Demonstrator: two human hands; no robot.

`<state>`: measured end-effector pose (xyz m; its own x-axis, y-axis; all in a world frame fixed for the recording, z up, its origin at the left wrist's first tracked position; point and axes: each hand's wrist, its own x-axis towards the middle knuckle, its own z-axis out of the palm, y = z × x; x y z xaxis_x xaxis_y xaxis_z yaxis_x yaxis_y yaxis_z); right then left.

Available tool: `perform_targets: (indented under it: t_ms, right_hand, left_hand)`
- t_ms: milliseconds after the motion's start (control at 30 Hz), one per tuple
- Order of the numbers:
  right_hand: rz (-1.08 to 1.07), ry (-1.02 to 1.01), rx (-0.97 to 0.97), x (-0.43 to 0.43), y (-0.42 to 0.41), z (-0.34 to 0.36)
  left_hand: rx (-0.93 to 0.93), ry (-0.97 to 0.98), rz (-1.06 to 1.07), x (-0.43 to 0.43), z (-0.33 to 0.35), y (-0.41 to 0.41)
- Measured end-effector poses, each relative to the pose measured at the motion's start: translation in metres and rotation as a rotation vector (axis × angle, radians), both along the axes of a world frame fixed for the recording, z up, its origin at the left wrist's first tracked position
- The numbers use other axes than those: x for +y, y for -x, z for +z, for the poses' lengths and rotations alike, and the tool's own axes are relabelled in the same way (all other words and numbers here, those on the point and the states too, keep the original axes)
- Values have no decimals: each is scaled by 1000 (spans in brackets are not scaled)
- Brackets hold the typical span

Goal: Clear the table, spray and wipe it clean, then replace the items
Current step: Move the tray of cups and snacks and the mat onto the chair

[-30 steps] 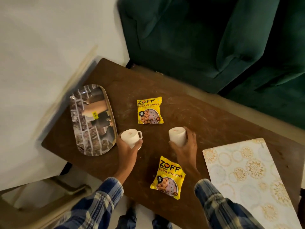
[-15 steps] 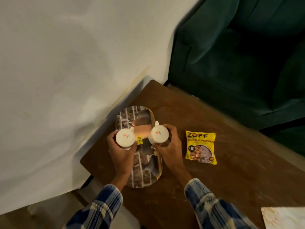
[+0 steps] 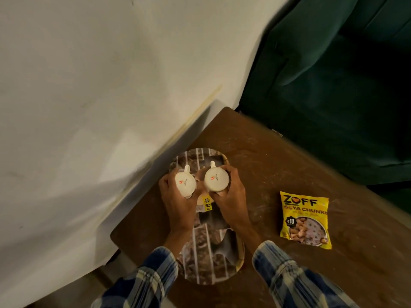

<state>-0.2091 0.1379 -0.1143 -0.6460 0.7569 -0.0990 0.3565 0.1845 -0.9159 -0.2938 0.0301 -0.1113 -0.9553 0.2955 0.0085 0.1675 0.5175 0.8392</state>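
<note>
Two white cups sit upside down over the far half of an oval tray (image 3: 209, 261) printed with a brick pattern, their flat bases up and each marked with a small red logo. The left hand (image 3: 178, 203) has its fingers clasped around the left cup (image 3: 185, 183); the right hand (image 3: 231, 196) grips the right cup (image 3: 216, 179). Both handles point away. A yellow price sticker (image 3: 207, 203) shows between the hands. The tray lies at the brown counter (image 3: 278, 165) corner, a yellow soya chunks packet (image 3: 305, 220) well apart to its right.
</note>
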Motion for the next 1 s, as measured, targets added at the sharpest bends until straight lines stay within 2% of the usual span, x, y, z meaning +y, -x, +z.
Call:
perform_targets:
  t_ms: [200, 633, 733, 867, 1000]
  right_hand:
    - [-7, -53, -38, 0, 5, 2]
    - [29, 29, -117, 3, -9, 9]
    - [47, 24, -133, 0, -40, 26]
    - [-77, 54, -179, -18, -108, 46]
    - [-218, 113, -232, -41, -186, 57]
  left_hand:
    - [-99, 80, 25, 12, -9, -1]
    - [-56, 86, -49, -2, -3, 7]
    - [-28, 93, -32, -14, 12, -9]
    - [22, 108, -40, -27, 41, -65]
    - [-19, 152, -247, -34, 44, -131]
